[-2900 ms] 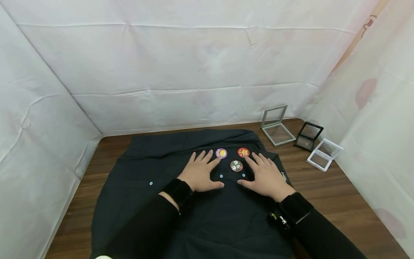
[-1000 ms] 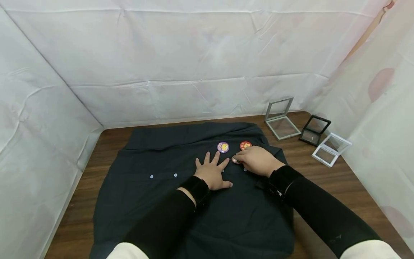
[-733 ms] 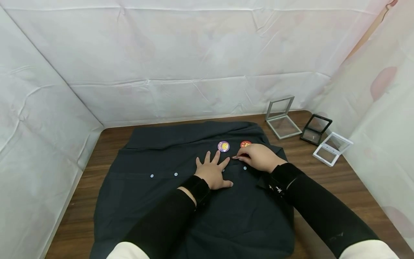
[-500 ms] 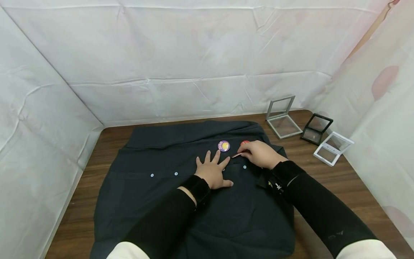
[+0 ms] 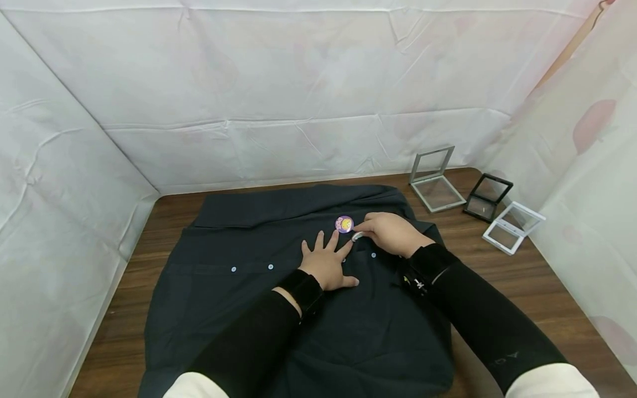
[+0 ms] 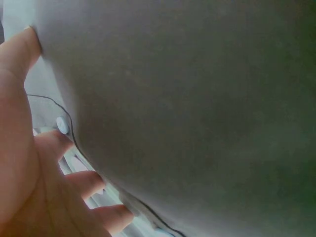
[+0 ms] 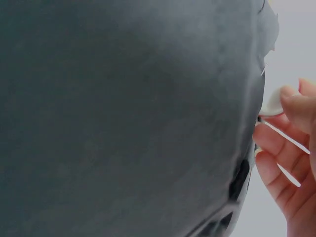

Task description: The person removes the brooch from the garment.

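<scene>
A dark shirt (image 5: 224, 320) with small pale buttons lies spread on the wooden table. My left hand (image 5: 325, 268) rests on it, fingers spread. Between thumb and fingers, my right hand (image 5: 393, 232) pinches a round pin badge (image 5: 356, 236), tilted so its silvery side shows; the right wrist view shows the badge (image 7: 272, 103) pale at the fingertips. A purple badge (image 5: 344, 224) with a yellow figure lies on the shirt just left of the right fingertips. The red badge is hidden behind the right hand. In the left wrist view, a button (image 6: 62, 125) sits beside my left fingers.
At the right back stand three hinged clear-windowed frames, opened: a grey one (image 5: 438, 194), a black one (image 5: 480, 208) and a white one (image 5: 504, 241). Wooden tabletop (image 5: 517, 298) shows right of the shirt. White curtains (image 5: 298, 66) close off the back and sides.
My right hand has picked the patterned badge up off the shirt and tilted it, moving slightly away and covering the red badge. The left hand shifted right, then stayed put.
</scene>
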### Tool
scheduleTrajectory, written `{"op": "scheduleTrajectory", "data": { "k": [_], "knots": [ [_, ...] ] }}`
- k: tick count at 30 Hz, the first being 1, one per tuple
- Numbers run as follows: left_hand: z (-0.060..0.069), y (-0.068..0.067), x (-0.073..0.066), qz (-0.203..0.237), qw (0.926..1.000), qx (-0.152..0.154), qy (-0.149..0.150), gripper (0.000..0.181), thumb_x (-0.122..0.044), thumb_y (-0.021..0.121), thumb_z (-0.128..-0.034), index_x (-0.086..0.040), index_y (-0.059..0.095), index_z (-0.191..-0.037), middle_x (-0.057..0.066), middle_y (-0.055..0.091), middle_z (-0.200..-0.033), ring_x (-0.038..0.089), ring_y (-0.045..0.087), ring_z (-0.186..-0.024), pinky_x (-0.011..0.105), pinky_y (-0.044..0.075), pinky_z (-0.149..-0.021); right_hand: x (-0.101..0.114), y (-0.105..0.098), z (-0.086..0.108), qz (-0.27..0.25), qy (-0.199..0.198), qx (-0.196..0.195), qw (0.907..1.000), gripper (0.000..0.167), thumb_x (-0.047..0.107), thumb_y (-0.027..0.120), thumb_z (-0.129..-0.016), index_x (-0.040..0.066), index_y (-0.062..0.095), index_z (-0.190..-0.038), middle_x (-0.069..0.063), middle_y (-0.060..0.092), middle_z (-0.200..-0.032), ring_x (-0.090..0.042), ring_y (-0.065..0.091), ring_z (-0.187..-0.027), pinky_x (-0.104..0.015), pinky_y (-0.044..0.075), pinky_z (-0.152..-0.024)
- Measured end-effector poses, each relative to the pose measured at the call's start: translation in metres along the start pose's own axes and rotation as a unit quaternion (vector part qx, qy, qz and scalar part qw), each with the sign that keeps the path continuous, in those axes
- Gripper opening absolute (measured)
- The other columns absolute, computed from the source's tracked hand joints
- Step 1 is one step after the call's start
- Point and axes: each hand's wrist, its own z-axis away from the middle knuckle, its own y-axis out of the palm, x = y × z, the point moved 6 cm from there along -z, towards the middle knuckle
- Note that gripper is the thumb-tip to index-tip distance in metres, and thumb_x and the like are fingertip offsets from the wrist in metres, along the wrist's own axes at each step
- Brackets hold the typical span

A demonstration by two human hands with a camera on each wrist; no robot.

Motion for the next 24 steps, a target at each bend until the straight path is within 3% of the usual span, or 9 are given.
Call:
{"op": "scheduleTrajectory", "data": {
  "k": [6, 10, 12, 16, 20, 24],
  "knots": [
    [0.000, -0.001, 0.001, 0.009, 0.9999, -0.006, -0.003, 0.105, -0.082, 0.057, -0.0857, -0.031, 0.016, -0.167, 0.004, 0.002, -0.173, 0.040, 0.001, -0.156, 0.073, 0.013, -0.116, 0.003, 0.005, -0.011, 0.001, -0.001, 0.013, 0.9999, 0.031, 0.009, 0.064, -0.104, 0.011, 0.071, -0.134, 0.003, 0.058, -0.092, -0.009, 0.051, -0.072, -0.030, 0.048, -0.071],
    [-0.001, -0.003, 0.000, 0.028, 0.9993, -0.024, -0.007, 0.120, -0.080, 0.064, -0.0823, -0.018, 0.007, -0.168, 0.007, 0.006, -0.173, 0.039, 0.005, -0.157, 0.073, 0.015, -0.116, 0.005, 0.007, -0.015, -0.007, -0.007, 0.013, 0.9999, 0.032, 0.009, 0.063, -0.104, 0.013, 0.071, -0.135, 0.000, 0.060, -0.096, -0.011, 0.052, -0.074, -0.031, 0.048, -0.072],
    [-0.002, -0.003, -0.001, 0.038, 0.9988, -0.030, -0.007, 0.125, -0.079, 0.067, -0.0810, -0.018, 0.002, -0.168, 0.008, 0.008, -0.173, 0.039, 0.007, -0.156, 0.074, 0.015, -0.115, 0.003, 0.008, -0.015, -0.017, 0.001, 0.006, 0.9998, 0.032, 0.009, 0.063, -0.104, 0.012, 0.071, -0.135, -0.001, 0.062, -0.098, -0.013, 0.055, -0.077, -0.033, 0.050, -0.074],
    [-0.002, -0.004, -0.003, 0.044, 0.9985, -0.033, -0.004, 0.126, -0.078, 0.070, -0.0802, -0.021, 0.000, -0.168, 0.010, 0.012, -0.172, 0.042, 0.009, -0.156, 0.077, 0.018, -0.112, -0.007, 0.011, -0.014, -0.071, 0.071, -0.025, 0.9946, 0.026, 0.012, 0.068, -0.102, 0.008, 0.072, -0.127, -0.001, 0.068, -0.102, -0.015, 0.063, -0.086, -0.039, 0.053, -0.082],
    [-0.004, -0.006, -0.003, 0.044, 0.9985, -0.032, -0.004, 0.127, -0.076, 0.071, -0.0798, -0.022, -0.002, -0.168, 0.011, 0.013, -0.172, 0.045, 0.010, -0.155, 0.078, 0.020, -0.110, -0.015, 0.014, -0.013, -0.120, 0.150, -0.063, 0.9794, 0.008, 0.017, 0.072, -0.100, 0.012, 0.070, -0.105, 0.000, 0.069, -0.093, -0.016, 0.065, -0.084, -0.040, 0.054, -0.080],
    [-0.006, -0.007, -0.003, 0.039, 0.9988, -0.028, -0.007, 0.127, -0.075, 0.073, -0.0792, -0.026, -0.003, -0.168, 0.012, 0.013, -0.172, 0.046, 0.012, -0.154, 0.079, 0.023, -0.108, -0.016, 0.020, -0.014, -0.125, 0.186, -0.071, 0.9719, 0.007, 0.021, 0.072, -0.100, 0.014, 0.069, -0.099, 0.000, 0.069, -0.091, -0.016, 0.063, -0.079, -0.040, 0.053, -0.076]
  ]
}}
